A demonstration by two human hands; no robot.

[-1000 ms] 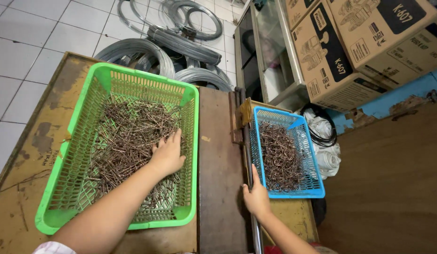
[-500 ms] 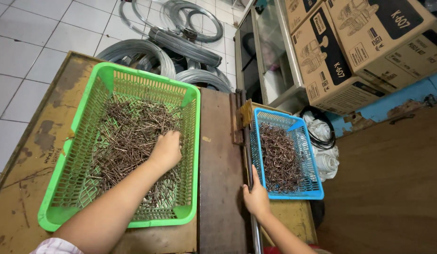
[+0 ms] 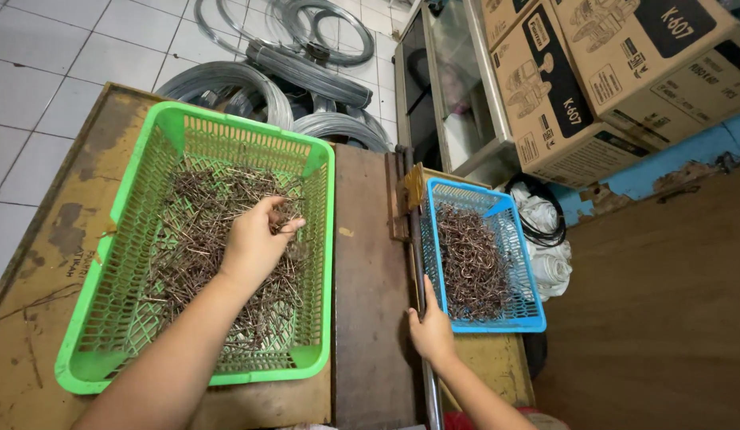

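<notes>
A green plastic basket [image 3: 316, 239] full of rusty nails [image 3: 196, 231] sits on a worn wooden bench. My left hand [image 3: 254, 243] rests in the pile, its fingers curled around a few nails. To the right a smaller blue basket [image 3: 526, 275] holds more nails [image 3: 469, 259]. My right hand [image 3: 429, 330] lies beside the blue basket's near left corner, gripping a thin metal rod [image 3: 417, 239] that runs along the bench edge.
Coils of grey steel wire [image 3: 302, 76] lie on the tiled floor beyond the bench. A glass cabinet [image 3: 453, 95] and stacked cardboard boxes [image 3: 601, 80] stand at the back right. White bags and a black cable [image 3: 541, 227] lie beside the blue basket.
My left hand has slid a little farther into the green basket and its fingers have closed on some nails. My right hand has stayed on the rod.
</notes>
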